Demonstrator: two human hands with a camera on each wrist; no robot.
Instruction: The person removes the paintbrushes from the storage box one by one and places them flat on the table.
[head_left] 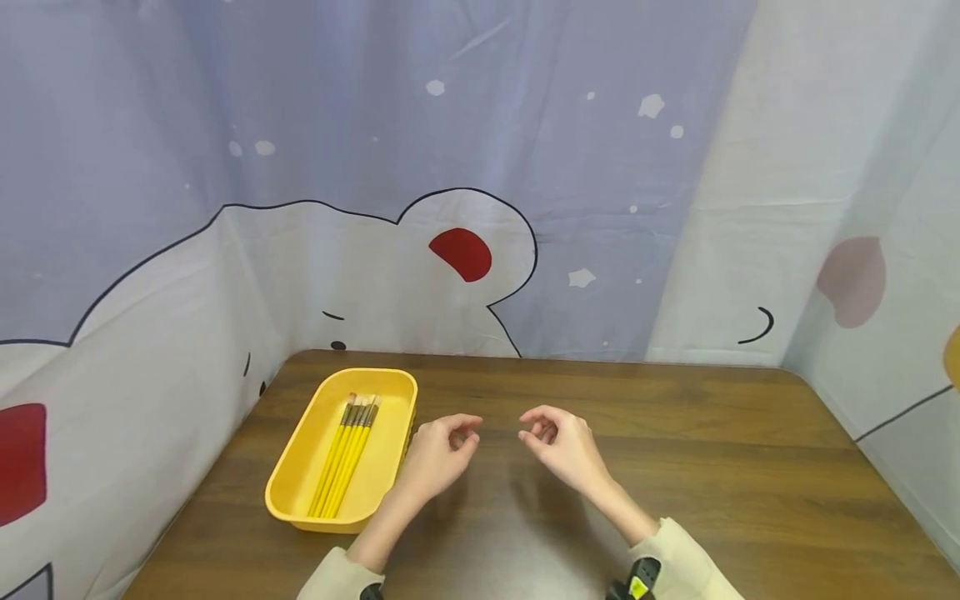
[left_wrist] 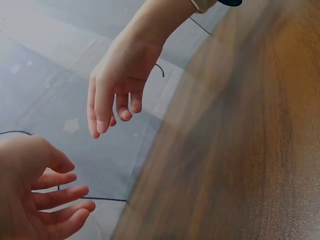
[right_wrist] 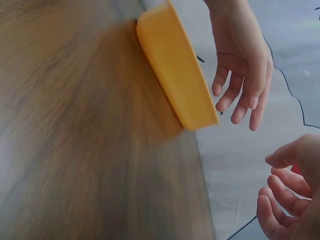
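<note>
Both hands hover over the wooden table point(head_left: 720, 467), apart and facing each other, fingers loosely bent with nothing in them. My left hand point(head_left: 437, 454) is just right of a yellow plastic tray point(head_left: 288, 479); its forearm overlaps the tray's near right corner in the head view. The right hand point(head_left: 564, 446) is a short way to the right, over bare wood. Inside the tray lie several paintbrushes point(head_left: 341, 467) side by side, with yellow handles, dark ferrules and bristles toward the far end. In the right wrist view the tray point(right_wrist: 175, 65) shows its outer side, beyond the left hand point(right_wrist: 242, 65).
A patterned curtain point(head_left: 600, 183) with white cartoon shapes on blue-grey hangs along the table's back and both sides. Beige sleeves point(head_left: 678, 558) and dark wrist devices point(head_left: 641, 579) show at the near edge of the head view.
</note>
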